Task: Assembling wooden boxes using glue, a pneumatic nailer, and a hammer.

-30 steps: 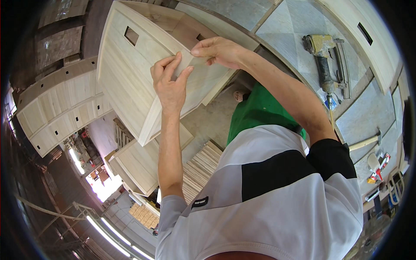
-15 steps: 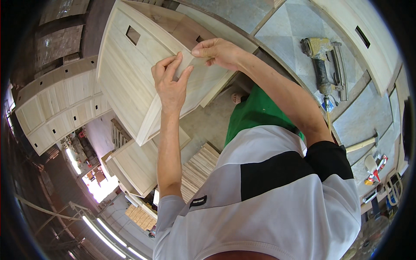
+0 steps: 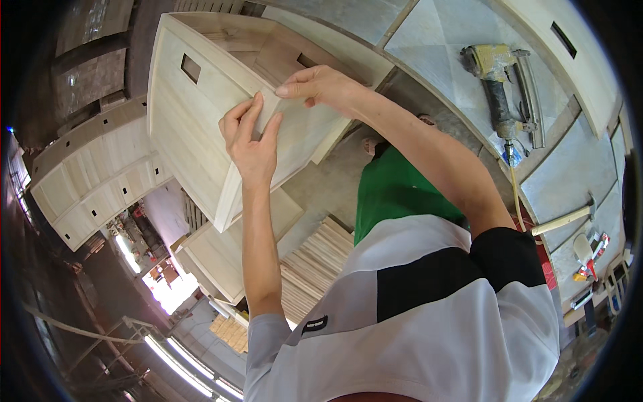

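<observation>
A pale wooden box (image 3: 194, 114) with an open top and a rectangular cut-out in its face stands tilted in view ahead of me. My left hand (image 3: 251, 144) straddles its near corner, with the fingers on one face and the thumb on the adjoining one. At the top of that corner, my right hand (image 3: 318, 90) holds thumb and forefinger together against the rim. Anything small between those fingertips is hidden.
To the right, a nail gun (image 3: 499, 94) with a yellow hose lies on a tiled-looking work surface, near a hammer (image 3: 566, 220). Stacked wooden boards (image 3: 315, 268) and another wooden box (image 3: 214, 258) are below. A long row of wooden cabinets (image 3: 100, 181) stands at far left.
Both hands stay at the same corner of the box. The view has shifted slightly, so hands and box appear a little further left and lower. More of the box's inside shows.
</observation>
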Motion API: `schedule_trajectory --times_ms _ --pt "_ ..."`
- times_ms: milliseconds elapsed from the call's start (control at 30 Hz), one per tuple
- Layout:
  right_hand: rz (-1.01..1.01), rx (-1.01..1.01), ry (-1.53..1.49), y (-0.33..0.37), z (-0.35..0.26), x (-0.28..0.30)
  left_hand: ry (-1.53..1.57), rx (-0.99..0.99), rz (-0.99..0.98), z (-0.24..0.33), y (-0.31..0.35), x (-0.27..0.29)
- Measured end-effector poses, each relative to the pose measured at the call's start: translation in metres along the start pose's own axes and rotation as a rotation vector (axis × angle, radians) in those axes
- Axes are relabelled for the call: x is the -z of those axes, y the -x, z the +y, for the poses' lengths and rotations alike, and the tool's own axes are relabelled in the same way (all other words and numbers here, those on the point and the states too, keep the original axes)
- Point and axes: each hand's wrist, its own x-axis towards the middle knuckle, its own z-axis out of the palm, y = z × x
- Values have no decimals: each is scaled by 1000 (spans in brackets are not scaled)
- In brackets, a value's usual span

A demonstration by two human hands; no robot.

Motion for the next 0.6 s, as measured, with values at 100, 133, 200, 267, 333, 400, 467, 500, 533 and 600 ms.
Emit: schedule_trajectory --times_ms 100,133,200,267,333,400,467,500,533,600 --pt "-42 -51 -25 0 -1 2 -6 32 -23 2 2 1" --pt "-40 -60 -18 -1 -1 3 -18 55 -32 3 2 2" --pt "-42 -69 -41 -3 -2 3 -43 64 -43 4 2 2" --pt "-54 -55 -69 -3 -3 4 -33 99 -44 5 1 2" --pt "-24 -94 -64 -2 -4 5 -26 103 -55 5 1 2" --pt "-49 -53 -69 0 -5 5 -11 114 -61 4 1 1" --pt "-60 -35 -46 2 -6 5 57 143 -43 3 3 0" --pt "-59 -32 -41 2 -7 5 55 144 -43 2 3 0" --pt "-54 -22 -35 2 -7 5 47 125 -37 1 4 -1" --pt "-57 -34 -37 2 -8 4 39 109 -32 0 4 -1"
